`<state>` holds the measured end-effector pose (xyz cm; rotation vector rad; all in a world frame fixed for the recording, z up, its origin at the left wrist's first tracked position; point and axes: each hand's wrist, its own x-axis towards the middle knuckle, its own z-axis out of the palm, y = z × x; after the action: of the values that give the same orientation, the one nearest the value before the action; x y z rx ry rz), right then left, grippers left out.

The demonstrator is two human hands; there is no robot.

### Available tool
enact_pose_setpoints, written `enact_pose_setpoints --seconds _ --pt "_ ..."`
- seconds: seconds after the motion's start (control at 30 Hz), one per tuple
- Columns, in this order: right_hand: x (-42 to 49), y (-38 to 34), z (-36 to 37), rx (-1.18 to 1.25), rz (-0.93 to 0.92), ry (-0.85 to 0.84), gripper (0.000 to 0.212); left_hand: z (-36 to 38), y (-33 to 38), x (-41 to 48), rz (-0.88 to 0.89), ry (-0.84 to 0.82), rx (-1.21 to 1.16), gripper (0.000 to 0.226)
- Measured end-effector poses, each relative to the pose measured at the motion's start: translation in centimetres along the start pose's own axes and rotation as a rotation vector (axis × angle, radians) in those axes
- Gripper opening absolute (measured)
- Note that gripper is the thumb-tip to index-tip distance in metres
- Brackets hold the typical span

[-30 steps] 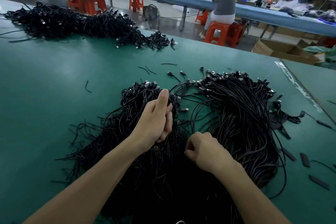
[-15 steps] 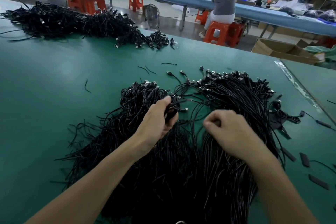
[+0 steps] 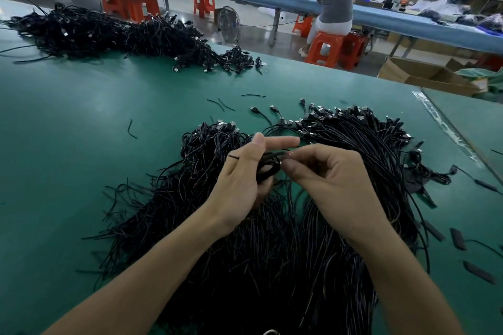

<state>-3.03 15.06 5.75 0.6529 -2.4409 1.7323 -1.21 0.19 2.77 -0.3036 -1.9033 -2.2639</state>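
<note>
Cable bundle (image 3: 269, 165) clamped in left hand (image 3: 239, 185), end seemingly pointing rightward, right hand (image 3: 329, 179) pinching

Even overhead light left soft glare on the green desk (image 3: 114, 106); wide-angle distortion bent the edges, and the background was slightly blurred.

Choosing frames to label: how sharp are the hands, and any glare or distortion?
Head view: left hand, right hand and the small bundle of black cables they hold look sharp; glare on the green table mat; wide-angle bending bows the long blue workbench; the big pile of black cables swallows detail.
</note>
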Motion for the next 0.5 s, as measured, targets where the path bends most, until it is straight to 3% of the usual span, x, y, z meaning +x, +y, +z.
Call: enact_pose_setpoints --seconds 0.17,0.33,0.5 --pt "-0.3 0.2 0.2 -0.039 0.103 0.032 0.008 -0.2 0.0 0.1 0.025 0.012 0.010 0.053" --pt "-0.9 -0.7 1.7 -0.383 -0.144 0.008 0.010 0.7 -0.2 0.2 -0.072 0.168 -0.121 0.057" --pt "-1.6 -1.1 2.1 -0.641 -0.232 -0.051 0.023 0.3 -0.4 0.1 -0.133 0.282 0.013 0.074"
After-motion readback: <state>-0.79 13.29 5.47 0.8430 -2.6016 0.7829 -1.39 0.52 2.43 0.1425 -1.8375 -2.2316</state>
